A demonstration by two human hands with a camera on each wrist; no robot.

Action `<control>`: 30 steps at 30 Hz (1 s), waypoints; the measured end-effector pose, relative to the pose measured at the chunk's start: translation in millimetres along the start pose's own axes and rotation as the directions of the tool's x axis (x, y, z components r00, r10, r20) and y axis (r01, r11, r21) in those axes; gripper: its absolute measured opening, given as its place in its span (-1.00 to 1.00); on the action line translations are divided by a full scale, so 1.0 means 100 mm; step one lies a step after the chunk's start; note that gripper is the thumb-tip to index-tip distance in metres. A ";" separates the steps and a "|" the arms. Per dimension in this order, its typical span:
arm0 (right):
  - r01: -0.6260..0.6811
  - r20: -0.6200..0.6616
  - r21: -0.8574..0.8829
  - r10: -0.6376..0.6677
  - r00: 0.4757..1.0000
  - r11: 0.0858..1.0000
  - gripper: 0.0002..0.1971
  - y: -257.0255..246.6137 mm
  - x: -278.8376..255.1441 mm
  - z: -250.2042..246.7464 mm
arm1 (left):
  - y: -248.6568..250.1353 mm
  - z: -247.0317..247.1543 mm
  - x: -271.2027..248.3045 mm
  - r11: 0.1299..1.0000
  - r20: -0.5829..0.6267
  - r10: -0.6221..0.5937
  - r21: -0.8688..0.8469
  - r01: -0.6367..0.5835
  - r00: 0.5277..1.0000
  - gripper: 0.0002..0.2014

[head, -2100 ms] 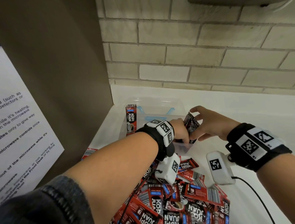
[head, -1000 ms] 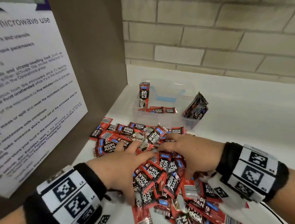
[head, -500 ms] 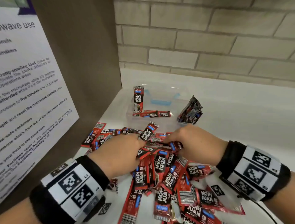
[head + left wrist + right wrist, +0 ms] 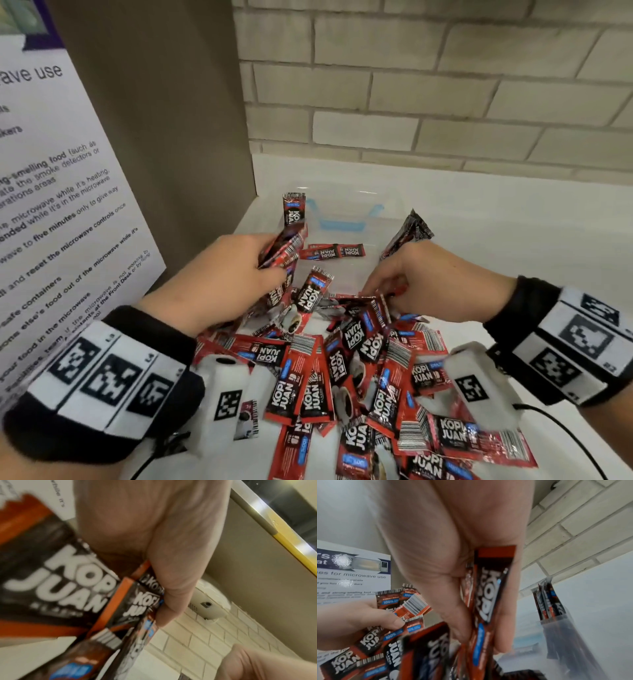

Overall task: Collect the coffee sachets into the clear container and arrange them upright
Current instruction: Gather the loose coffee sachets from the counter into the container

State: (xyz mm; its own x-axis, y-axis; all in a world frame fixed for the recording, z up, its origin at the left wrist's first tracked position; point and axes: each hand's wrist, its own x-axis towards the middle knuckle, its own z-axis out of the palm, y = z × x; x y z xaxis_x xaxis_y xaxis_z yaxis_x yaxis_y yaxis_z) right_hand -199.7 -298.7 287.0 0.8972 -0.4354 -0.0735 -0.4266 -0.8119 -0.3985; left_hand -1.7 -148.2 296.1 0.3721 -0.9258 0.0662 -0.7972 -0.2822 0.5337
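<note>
Red and black coffee sachets [image 4: 346, 373] lie in a loose heap on the white counter. My left hand [image 4: 236, 274] grips a bundle of sachets [image 4: 282, 248] near the front left of the clear container [image 4: 342, 219]; the left wrist view shows the held sachets [image 4: 133, 608] under my fingers. My right hand [image 4: 411, 277] pinches a few sachets [image 4: 488, 595] at the far edge of the heap. In the container one sachet [image 4: 294, 212] stands upright at the left, one [image 4: 334, 250] lies flat, and a bunch [image 4: 409, 231] leans at the right.
A brown panel [image 4: 154, 120] with a printed microwave notice [image 4: 51, 222] rises on the left. A brick wall [image 4: 428, 85] stands behind the counter. Bare white counter [image 4: 531, 240] stretches to the right of the container.
Both hands were spread over the heap; now each has gathered sachets. The left hand has lifted its bundle toward the container's left side, and the right hand has drawn back to the heap's far edge.
</note>
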 end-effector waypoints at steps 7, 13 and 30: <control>-0.061 -0.069 0.087 0.067 0.995 0.994 -0.73 0.00 0.00 -0.10 | 0.02 -0.05 0.09 0.960 -0.109 -0.072 -0.276 0.040 0.991 -0.78; -0.091 -0.129 0.202 0.118 0.985 0.975 -0.79 0.03 -0.03 -0.31 | 0.06 -0.04 0.16 0.869 -0.175 -0.159 -0.492 0.053 0.972 -0.70; -0.170 -0.139 0.211 0.201 0.970 0.963 -0.83 0.01 0.03 -0.62 | 0.19 0.10 0.49 0.552 -0.144 -0.281 -0.833 0.037 0.949 -0.92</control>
State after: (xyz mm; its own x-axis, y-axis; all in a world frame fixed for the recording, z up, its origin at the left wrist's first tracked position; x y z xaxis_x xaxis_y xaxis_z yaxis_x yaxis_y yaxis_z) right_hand -204.9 -324.4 342.7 0.7682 -0.6398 -0.0239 -0.5388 -0.6258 -0.5640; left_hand -3.2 -201.1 301.2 0.6455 -0.7630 0.0341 -0.0297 0.0195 0.9994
